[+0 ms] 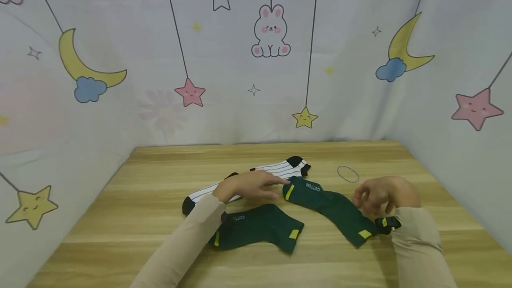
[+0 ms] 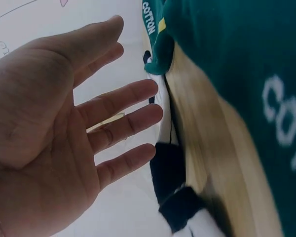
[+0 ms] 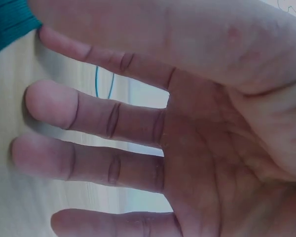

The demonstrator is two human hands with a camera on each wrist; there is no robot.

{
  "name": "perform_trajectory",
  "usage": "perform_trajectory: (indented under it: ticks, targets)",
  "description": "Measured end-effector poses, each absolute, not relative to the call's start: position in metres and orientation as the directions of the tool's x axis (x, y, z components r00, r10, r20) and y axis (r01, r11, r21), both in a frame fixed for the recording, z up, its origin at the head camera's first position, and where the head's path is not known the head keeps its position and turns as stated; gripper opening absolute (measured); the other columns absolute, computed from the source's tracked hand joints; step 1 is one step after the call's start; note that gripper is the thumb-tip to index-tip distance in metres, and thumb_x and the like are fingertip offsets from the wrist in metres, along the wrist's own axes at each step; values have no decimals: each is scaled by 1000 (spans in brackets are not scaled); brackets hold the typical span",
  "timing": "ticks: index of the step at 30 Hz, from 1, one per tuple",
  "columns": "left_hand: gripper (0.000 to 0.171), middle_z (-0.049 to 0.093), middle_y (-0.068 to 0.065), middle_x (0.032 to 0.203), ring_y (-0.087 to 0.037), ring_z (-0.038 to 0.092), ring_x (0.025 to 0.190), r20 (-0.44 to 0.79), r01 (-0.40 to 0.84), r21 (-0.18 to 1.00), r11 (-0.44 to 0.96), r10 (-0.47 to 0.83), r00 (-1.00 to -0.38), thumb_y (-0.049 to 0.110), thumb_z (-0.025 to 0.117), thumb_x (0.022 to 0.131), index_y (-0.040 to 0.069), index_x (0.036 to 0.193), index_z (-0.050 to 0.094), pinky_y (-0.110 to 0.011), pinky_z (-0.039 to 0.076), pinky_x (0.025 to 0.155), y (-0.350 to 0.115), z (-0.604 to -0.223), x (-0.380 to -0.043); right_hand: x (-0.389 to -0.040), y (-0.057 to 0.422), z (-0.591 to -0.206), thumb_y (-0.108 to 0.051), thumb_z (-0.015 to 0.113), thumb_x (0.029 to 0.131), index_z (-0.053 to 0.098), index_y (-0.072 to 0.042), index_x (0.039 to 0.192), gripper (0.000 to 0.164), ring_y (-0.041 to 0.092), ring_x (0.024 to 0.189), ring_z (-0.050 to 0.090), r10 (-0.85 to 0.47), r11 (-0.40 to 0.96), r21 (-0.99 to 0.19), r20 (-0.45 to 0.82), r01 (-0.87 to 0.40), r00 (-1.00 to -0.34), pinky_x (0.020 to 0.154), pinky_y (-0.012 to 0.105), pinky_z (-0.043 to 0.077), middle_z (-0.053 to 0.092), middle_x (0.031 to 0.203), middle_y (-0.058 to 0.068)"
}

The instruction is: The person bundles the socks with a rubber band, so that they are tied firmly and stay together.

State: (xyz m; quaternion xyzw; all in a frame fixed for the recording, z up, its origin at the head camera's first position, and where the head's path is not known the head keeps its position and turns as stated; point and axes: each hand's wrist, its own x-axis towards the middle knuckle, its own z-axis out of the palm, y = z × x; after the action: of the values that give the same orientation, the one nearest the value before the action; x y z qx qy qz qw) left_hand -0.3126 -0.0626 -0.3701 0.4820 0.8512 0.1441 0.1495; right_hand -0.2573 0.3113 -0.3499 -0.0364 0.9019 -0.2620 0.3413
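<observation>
Two dark green socks lie flat on the table, each with yellow patches and the word COTTON. My left hand (image 1: 256,184) is over the near-left green sock (image 1: 260,228), its fingers stretched toward the toe of the right green sock (image 1: 332,203); whether a fingertip touches that toe cannot be told. In the left wrist view the left hand (image 2: 74,113) has spread fingers and holds nothing. My right hand (image 1: 386,194) is beside the leg of the right green sock. Its fingers are loosely bent in the right wrist view, where the right hand (image 3: 187,138) holds nothing.
Behind the left hand lie white striped socks with black toes and heels, one striped sock (image 1: 282,169) farther back and another striped sock (image 1: 204,192) at the left. A thin blue loop (image 1: 348,174) lies at the back right. A patterned curtain (image 1: 232,57) surrounds the wooden table (image 1: 160,159).
</observation>
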Motion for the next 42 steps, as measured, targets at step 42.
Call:
perform_trajectory:
  ticks: [42]
  targets:
    - [22, 71, 4, 111, -3, 64, 89, -75, 781, 354, 515, 848, -525, 25, 65, 99, 15, 115, 76, -24, 51, 83, -49, -384, -310, -275, 287, -356, -1, 69, 90, 53, -10, 85, 19, 13, 63, 48, -427, 848, -515, -524, -125, -737, 60, 24, 35, 52, 73, 1]
